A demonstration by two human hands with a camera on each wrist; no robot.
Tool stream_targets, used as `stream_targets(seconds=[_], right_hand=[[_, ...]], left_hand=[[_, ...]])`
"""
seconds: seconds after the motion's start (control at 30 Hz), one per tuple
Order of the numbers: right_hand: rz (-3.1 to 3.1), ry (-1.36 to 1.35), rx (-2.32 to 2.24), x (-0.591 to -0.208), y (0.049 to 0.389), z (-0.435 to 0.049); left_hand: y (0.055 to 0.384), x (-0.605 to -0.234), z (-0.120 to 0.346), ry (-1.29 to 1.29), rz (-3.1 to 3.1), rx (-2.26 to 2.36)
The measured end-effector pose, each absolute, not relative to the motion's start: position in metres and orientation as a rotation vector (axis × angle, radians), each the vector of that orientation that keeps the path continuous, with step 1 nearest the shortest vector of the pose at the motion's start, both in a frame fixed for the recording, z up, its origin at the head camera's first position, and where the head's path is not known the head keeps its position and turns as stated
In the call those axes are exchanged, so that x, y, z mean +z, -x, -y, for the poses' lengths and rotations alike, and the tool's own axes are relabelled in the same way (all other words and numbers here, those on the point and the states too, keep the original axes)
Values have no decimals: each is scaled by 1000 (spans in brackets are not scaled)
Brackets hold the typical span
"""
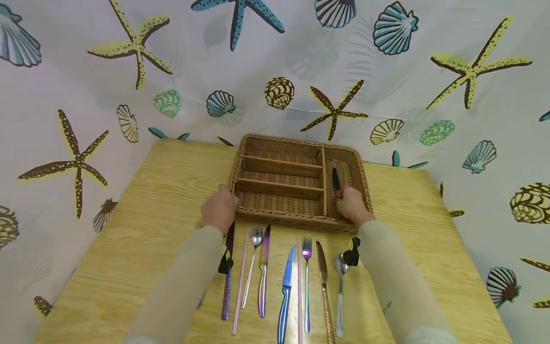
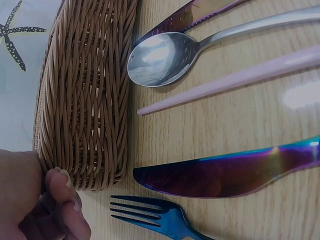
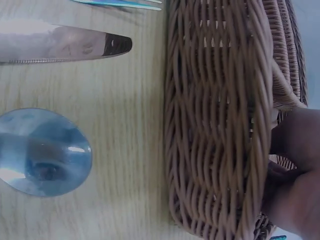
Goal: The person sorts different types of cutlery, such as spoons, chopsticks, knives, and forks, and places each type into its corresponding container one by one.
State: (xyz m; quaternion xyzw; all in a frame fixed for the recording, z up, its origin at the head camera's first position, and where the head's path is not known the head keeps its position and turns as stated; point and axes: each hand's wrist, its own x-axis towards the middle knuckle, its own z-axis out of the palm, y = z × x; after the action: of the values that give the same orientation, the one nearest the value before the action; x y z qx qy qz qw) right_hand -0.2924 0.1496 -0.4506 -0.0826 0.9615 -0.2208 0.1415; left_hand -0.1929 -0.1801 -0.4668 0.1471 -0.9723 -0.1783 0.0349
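Above the right compartment of the wicker tray (image 1: pixel 279 218), the right hand (image 1: pixel 353 204) grips a dark knife (image 1: pixel 336 178), its blade pointing toward the tray's far wall and its handle mostly hidden by the fingers; in the right wrist view the woven near wall screens the knife from sight. At the near left corner of the tray, the left hand (image 1: pixel 220 209) has its fingers curled in beside the rim, though whether they pinch it I cannot tell. Just in front of the tray, which has 4 compartments, cutlery lies on the wooden table (image 1: pixel 399 200). From left to right come a blue fork (image 2: pixel 172 220), almost wholly covered by the left sleeve (image 1: pixel 180 282) in the head view, a purple knife (image 1: pixel 226 296), a pink chopstick (image 1: pixel 239 286), a silver spoon (image 1: pixel 256 237), a rainbow knife (image 1: pixel 262 286), a blue knife (image 1: pixel 286 286), a 2nd chopstick (image 1: pixel 300 296) cut off by the lower edge, a rainbow fork (image 1: pixel 307 253), a copper knife (image 1: pixel 325 291), also cut off, and a pale-handled spoon (image 1: pixel 340 306), its bowl partly behind a black wrist device (image 1: pixel 352 253). Print on that pale handle is too small to read. On the right sleeve (image 1: pixel 399 282), 1 small dark mark resembles an A; the rest is illegible. Beyond the table hangs a seashell-and-starfish cloth (image 1: pixel 253 71).
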Motion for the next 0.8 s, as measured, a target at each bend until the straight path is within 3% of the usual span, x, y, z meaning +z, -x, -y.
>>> stream_targets(seconds=[0.8], right_hand=[[-2682,217,-287,-448,281,-148]], left_hand=[[193,-463,180,-445,3021,-542]])
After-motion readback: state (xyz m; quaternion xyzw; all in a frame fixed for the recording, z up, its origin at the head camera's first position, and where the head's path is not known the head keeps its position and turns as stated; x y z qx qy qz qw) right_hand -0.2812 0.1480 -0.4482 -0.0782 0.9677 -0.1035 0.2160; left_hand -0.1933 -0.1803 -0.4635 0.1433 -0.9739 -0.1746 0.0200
